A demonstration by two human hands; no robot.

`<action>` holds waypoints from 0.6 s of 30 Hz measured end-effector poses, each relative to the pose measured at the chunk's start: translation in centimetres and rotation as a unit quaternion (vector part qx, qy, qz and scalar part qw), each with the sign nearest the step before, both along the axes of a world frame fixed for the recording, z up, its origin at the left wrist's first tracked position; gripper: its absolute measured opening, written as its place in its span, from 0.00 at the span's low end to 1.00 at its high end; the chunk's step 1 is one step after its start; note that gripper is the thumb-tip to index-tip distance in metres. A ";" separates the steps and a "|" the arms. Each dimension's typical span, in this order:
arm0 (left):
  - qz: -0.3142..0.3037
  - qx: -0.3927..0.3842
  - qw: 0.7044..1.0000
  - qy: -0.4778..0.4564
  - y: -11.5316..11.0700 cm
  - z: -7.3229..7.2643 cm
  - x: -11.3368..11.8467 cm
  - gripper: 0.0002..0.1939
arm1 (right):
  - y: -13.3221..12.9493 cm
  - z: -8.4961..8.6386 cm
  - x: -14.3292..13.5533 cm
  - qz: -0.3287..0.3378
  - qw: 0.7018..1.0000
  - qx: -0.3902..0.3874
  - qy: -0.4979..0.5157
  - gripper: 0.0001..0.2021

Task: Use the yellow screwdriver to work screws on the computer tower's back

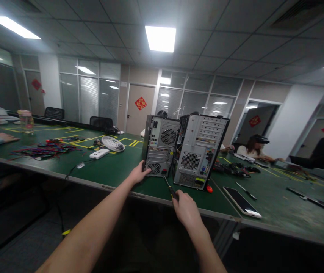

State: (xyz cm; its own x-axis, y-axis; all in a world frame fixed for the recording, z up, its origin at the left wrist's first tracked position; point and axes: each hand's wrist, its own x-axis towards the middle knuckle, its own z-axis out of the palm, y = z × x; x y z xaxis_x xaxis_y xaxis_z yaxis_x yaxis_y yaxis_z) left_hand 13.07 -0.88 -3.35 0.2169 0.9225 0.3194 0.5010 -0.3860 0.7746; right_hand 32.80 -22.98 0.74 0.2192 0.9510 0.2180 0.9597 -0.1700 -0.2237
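Note:
Two computer cases stand upright side by side on the green table, their back panels facing me. At the lower left corner of the left computer case (162, 146) is my left hand (139, 173), its thumb on the back panel and its other fingers along the side, partly hidden. My right hand (187, 206) is closed round the handle of a screwdriver (171, 187). The screwdriver's tip points up at the bottom edge of the left case, close to its power socket; whether it touches is unclear. The right computer case (198, 151) stands slightly nearer the right hand.
Right of the cases lie an orange-red object (209, 188), a phone (243, 202), a thin tool (246, 191) and black cables (237, 168). Leftward are a white power strip (99, 153), a white fan cover (113, 143) and many thin wires (44, 150). Other people sit at both sides.

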 end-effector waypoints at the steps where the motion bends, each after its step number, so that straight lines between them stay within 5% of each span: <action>1: 0.001 -0.002 1.000 0.001 0.0 0.1 0.0 0.44 | 0.0 0.0 0.0 0.000 1.000 0.000 0.000 0.10; 18: 0.007 -0.001 1.000 0.002 -0.3 0.3 0.1 0.43 | -0.1 0.1 -0.3 -0.005 1.000 -0.003 0.002 0.10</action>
